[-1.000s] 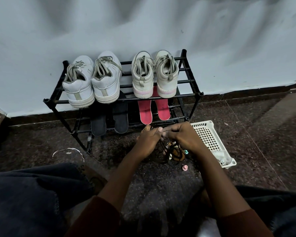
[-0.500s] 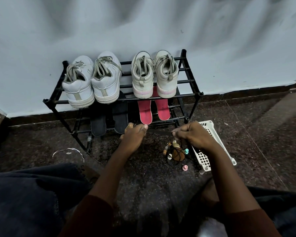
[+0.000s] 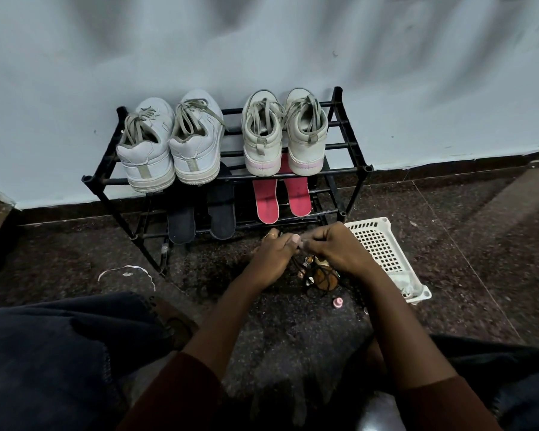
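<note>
My left hand [image 3: 273,255] and my right hand [image 3: 335,248] meet fingertip to fingertip just above the floor, in front of the shoe rack [image 3: 352,169]. Both pinch a thin dark cord [image 3: 296,262] between thumb and fingers. Below them the cord runs into a tangle around a brown round piece and a few small beads [image 3: 322,279]. A small pink bead [image 3: 337,302] lies loose on the floor beside the tangle.
The black rack stands against the pale wall with two pairs of white sneakers [image 3: 171,144] on top, and black insoles [image 3: 181,223] and pink insoles [image 3: 266,199] below. A white plastic basket [image 3: 377,244] sits right of my hands. My knees frame the dark floor.
Half a second ago my hands were spread apart with the cord stretched between them. They have come back together over the tangle. The basket looks shifted slightly.
</note>
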`<state>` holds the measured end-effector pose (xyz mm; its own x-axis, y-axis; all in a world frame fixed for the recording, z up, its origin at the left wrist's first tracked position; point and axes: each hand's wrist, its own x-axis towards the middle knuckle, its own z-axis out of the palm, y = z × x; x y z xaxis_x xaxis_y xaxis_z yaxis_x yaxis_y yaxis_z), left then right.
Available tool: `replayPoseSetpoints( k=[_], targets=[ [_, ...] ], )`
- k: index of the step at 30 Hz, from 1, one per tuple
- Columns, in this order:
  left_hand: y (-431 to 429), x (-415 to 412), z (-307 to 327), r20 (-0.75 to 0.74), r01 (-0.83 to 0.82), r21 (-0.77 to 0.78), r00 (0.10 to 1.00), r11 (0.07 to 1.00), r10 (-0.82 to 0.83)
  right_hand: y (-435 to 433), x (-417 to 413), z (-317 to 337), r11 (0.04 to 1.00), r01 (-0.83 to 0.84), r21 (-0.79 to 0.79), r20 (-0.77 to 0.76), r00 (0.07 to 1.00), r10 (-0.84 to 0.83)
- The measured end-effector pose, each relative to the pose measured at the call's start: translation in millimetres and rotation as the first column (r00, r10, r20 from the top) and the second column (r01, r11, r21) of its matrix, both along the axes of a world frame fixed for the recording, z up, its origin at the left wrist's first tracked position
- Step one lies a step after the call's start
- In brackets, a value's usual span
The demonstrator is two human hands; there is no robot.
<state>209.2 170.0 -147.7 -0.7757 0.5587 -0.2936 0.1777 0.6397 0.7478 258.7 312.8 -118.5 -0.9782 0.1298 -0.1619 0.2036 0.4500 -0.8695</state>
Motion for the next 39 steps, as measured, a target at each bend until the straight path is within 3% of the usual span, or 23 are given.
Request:
replayPoseSetpoints(
  k=[11,17,21,23,26,28,30,35,39],
  targets=[
    [-20,-25,-10,-0.092,-0.157,-0.060,0.984,0.986,0.151,22,6,11,0.994,0.098,-0.038,0.042,0.994,-0.096],
    [-25,-31,-16,-0.109,-0.194,-0.107,0.977,0.975,0.182,25,8,16,0.975,0.174,-0.137,0.086,0.983,-0.163],
    [-30,-31,-13,-0.030,-0.224,0.018,0.974,0.974,0.224,25,7,22,0.971,0.218,-0.093,0.026,0.976,-0.217],
    [-30,-26,-5,0.006,-0.238,0.204,0.970,0.949,0.242,21,6,26,0.981,0.193,0.002,-0.021,0.981,-0.193],
    [-23,-19,11,0.208,-0.352,0.539,0.936,0.766,0.284,13,4,34,0.975,0.139,0.176,-0.076,0.989,-0.127],
    [-16,-26,12,0.339,-0.479,0.566,0.877,0.671,0.340,7,3,39,0.944,0.082,0.318,-0.085,0.995,-0.057],
    [-11,-29,11,0.354,-0.503,0.546,0.863,0.670,0.360,1,2,42,0.923,0.046,0.382,-0.096,0.995,-0.010],
    [0,-10,18,0.324,-0.437,0.647,0.899,0.625,0.294,-17,-1,47,0.918,0.048,0.395,-0.228,0.972,0.048],
    [7,-2,24,0.413,-0.423,0.687,0.896,0.590,0.162,-27,-1,45,0.938,0.165,0.304,-0.362,0.931,-0.047]
  ],
)
